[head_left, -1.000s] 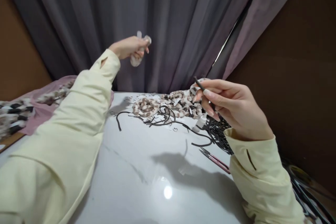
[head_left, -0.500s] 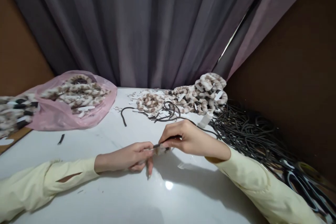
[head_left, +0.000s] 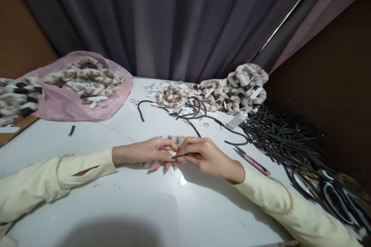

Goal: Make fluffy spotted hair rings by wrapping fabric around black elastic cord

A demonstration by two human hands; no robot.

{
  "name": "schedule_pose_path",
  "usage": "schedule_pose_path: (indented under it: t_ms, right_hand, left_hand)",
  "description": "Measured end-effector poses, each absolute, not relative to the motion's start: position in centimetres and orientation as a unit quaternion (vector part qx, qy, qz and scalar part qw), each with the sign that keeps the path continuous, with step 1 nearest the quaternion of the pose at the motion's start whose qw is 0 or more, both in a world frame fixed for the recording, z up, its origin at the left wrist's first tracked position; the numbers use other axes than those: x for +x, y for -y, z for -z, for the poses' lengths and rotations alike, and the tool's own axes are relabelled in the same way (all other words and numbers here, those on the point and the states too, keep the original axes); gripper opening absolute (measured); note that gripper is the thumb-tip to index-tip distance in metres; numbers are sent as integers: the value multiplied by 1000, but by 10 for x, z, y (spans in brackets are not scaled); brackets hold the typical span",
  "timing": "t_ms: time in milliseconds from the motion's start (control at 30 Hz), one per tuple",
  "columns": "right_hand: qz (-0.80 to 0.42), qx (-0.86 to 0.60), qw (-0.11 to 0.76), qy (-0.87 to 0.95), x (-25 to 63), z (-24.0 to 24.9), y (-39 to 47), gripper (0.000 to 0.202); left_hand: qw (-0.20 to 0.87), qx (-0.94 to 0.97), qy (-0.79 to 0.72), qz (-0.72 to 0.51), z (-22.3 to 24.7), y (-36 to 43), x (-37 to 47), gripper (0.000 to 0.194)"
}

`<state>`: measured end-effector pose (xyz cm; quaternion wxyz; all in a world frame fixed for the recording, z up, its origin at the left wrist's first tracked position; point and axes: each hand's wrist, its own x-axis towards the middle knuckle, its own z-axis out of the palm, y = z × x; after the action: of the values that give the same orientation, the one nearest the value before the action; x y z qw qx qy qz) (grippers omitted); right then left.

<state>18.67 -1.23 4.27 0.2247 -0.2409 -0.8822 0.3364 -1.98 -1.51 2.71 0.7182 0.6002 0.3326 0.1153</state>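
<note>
My left hand is closed around a fluffy white-and-brown plush piece, which shows behind the fingers and beneath them. A bit of white shows at its fingertips. Pinched between thumb and fingers of my right hand is a thin black strip, much like the cord on the table. Its left end meets the fingertips of my left hand; how it joins the plush piece is hidden. Pink-handled thread snips lie right of my right wrist.
Fluffy rings and more plush pieces are heaped at the back. Loose black cords lie before them, beside a small white bottle. A cord pile and scissors are right; a pink bag of plush pieces is left.
My hands have come closer together, and more of the plush piece shows. The view has tilted down, bringing the thread snips into sight.
</note>
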Motion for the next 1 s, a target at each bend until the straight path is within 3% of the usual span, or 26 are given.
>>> schedule_pose_path:
  t_ms: [367, 567, 1000]
  right_hand:
    - [-289, -268, 275, 877, 185, -41, 10, 11]
    - [-282, -273, 267, 880, 183, -40, 8, 13]
    - [-283, -266, 244, 889, 189, -47, -1, 14]
  left_hand:
    - [759, 544, -313, -171, -25, 11, -21, 24]
    - [721, 580, -330, -188, -27, 11, -13, 30]
    - [697, 599, -340, -200, -21, 8, -8, 22]
